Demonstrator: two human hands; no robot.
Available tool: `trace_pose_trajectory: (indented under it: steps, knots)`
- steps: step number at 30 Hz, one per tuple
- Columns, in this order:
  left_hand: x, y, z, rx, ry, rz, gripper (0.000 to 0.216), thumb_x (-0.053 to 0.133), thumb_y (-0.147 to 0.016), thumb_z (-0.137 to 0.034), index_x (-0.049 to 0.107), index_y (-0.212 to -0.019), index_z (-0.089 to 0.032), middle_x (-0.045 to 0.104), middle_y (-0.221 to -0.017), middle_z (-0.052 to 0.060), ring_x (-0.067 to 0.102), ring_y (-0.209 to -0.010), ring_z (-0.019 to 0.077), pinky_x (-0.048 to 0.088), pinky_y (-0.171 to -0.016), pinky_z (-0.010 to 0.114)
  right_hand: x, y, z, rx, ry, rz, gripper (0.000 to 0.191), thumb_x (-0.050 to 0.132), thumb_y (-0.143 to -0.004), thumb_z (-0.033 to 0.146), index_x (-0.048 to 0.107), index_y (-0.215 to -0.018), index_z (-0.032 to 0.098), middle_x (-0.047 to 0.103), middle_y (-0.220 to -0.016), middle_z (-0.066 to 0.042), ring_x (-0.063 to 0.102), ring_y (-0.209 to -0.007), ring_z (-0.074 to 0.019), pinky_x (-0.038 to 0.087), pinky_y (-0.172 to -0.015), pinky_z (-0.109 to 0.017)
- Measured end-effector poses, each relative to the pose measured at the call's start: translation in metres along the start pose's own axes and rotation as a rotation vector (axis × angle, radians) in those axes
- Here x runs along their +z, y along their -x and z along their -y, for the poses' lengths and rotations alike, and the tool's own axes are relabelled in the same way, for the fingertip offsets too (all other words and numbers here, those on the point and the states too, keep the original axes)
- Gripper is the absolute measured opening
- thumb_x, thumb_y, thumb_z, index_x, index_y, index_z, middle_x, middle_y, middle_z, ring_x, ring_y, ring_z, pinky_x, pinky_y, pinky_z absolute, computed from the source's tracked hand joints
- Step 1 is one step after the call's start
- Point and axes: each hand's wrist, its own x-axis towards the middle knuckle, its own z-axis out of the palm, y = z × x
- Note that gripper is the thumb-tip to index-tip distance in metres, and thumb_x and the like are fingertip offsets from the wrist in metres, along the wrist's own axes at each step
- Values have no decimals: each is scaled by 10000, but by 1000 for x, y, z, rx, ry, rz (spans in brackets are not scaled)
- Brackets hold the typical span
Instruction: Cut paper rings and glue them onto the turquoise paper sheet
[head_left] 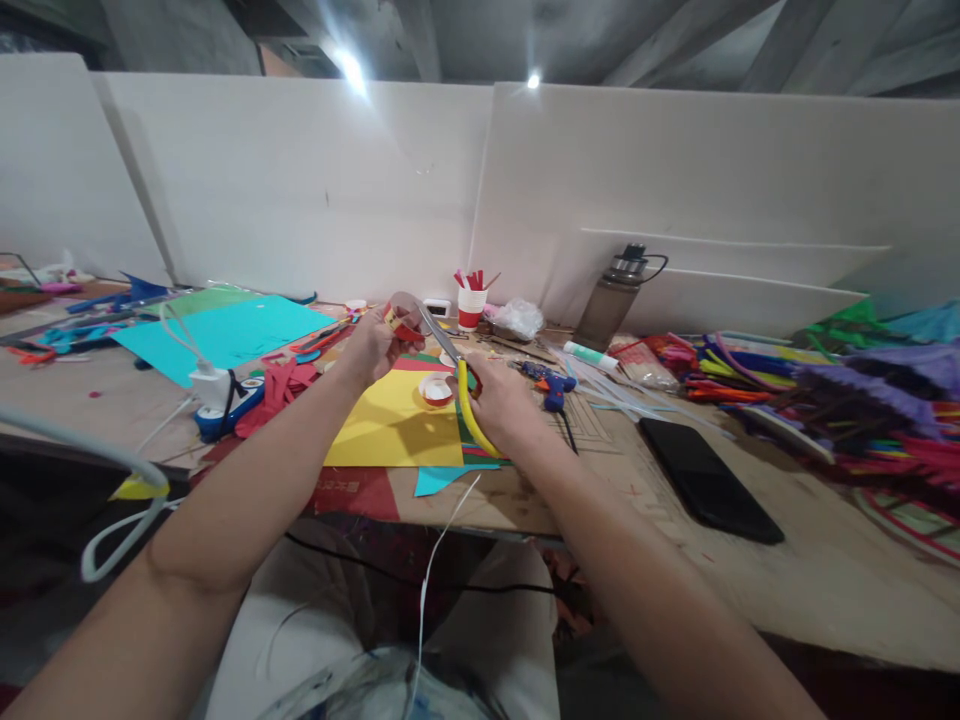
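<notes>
My left hand [369,345] is closed on a roll of clear tape [403,314], a see-through ring with a red and yellow inner band. In my right hand [499,395] is a pair of scissors [471,405] with yellow handles, its fingers wrapped round them. The metal blades point up and left, reaching the tape roll's edge. Beneath both hands lies a yellow sheet of paper [382,430]. A small white and red ring [436,391] rests on that sheet, close to the scissors. Scraps of blue paper [450,478] stick out under its front edge.
A red and white cup [472,308] of sticks stands behind. To the right are a glue gun [556,390], a bottle [611,300], a phone [709,480] and coloured pipe cleaners [739,370]. Leftward lie a turquoise sheet [225,340] and a power strip [225,410] with cables.
</notes>
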Motion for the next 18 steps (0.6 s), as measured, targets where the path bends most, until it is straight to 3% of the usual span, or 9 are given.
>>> trace_pose_trajectory:
  steps: [10,18]
  knots:
    - [4,5,-8,-35,-17,21,213,720,-726,-249,533,-714,-149,624,-617,14,609,-486,113,395,-423,193,-1,0,-1,-20,-11,-9,333,469,-958,410,648,-1115,177,722,-938,-114,641,-851,-241,393,-697,-296]
    - [4,4,-11,75,-96,-142,290,752,-717,-370,572,-838,-178,653,-656,-9,625,-479,116,410,-427,205,0,-1,-2,-24,-9,4,298,494,-941,387,652,-1091,184,718,-930,-111,637,-853,-236,405,-708,-294]
